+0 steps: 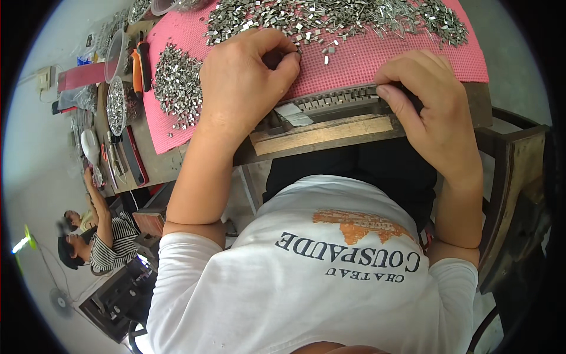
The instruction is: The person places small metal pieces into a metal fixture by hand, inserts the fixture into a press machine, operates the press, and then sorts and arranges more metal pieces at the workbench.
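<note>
Nearest, from where an onlooker stands, is a seated worker in a white T-shirt (289, 301) with an orange and dark print, dark trousers (354, 162) showing beneath the table edge. Just beyond, a pale wooden strip (324, 134) fronts a dark metal rail (339, 107), which lies lengthwise between the hands and carries a row of small blocky metal pieces; a pale flat piece (293, 115) lies across its left end.

At the rail's right end, the right hand (427, 97) brings thumb and forefinger close together, tips touching or nearly touching the metal; whether a piece is pinched there, one cannot tell. The left hand (250, 74) is raised over a pink mesh mat (348, 74), its thumb and forefinger curled round until the tips almost meet; any piece between them is hidden.

Across the mat's far side spreads a heap of small silver metal pieces (265, 20), with a smaller pile (177, 85) left of the left wrist. Orange-handled pliers (137, 71) lie at the mat's left edge, beside a clear plastic tub (118, 106) of silver bits. Farther left, a co-worker in a striped top (121, 256) reaches toward the table.
</note>
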### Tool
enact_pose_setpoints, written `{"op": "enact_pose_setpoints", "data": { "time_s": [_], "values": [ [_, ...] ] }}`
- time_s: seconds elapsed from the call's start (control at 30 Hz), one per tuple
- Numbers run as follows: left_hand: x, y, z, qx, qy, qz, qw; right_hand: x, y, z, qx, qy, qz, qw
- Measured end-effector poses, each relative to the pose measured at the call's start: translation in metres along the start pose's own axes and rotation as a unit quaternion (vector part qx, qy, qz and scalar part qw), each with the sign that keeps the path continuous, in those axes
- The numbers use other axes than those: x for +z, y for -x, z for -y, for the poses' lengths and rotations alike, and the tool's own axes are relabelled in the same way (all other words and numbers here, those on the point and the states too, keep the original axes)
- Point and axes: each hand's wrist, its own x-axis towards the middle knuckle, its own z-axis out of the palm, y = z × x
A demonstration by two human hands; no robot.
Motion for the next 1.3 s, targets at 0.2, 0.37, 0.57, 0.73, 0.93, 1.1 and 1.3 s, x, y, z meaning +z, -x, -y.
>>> {"op": "enact_pose_setpoints", "data": {
  "time_s": [0.2, 0.37, 0.57, 0.73, 0.93, 1.1, 1.3],
  "values": [
    [-0.011, -0.009, 0.004, 0.048, -0.022, 0.071, 0.996, 0.005, 0.002, 0.005, -0.013, -0.015, 0.002, 1.0],
    [-0.012, -0.008, 0.006, 0.03, -0.022, 0.071, 0.997, 0.009, 0.001, 0.009, -0.018, 0.017, -0.006, 1.0],
    [-0.006, -0.013, 0.013, 0.124, 0.009, 0.035, 0.992, 0.005, 0.0, 0.013, -0.029, 0.064, 0.009, 0.998],
    [-0.002, -0.012, 0.005, 0.119, -0.011, 0.014, 0.993, 0.003, 0.004, 0.018, -0.027, 0.102, 0.022, 0.994],
    [-0.005, 0.005, -0.014, 0.14, 0.036, -0.027, 0.989, 0.002, 0.008, 0.012, -0.002, 0.041, -0.016, 0.999],
    [0.008, 0.023, -0.039, 0.244, 0.009, -0.061, 0.968, 0.006, 0.018, 0.004, 0.049, -0.005, -0.084, 0.995],
    [0.026, 0.028, -0.045, 0.266, -0.008, -0.094, 0.959, 0.008, 0.026, 0.001, 0.06, -0.009, -0.084, 0.995]
  ]
}}
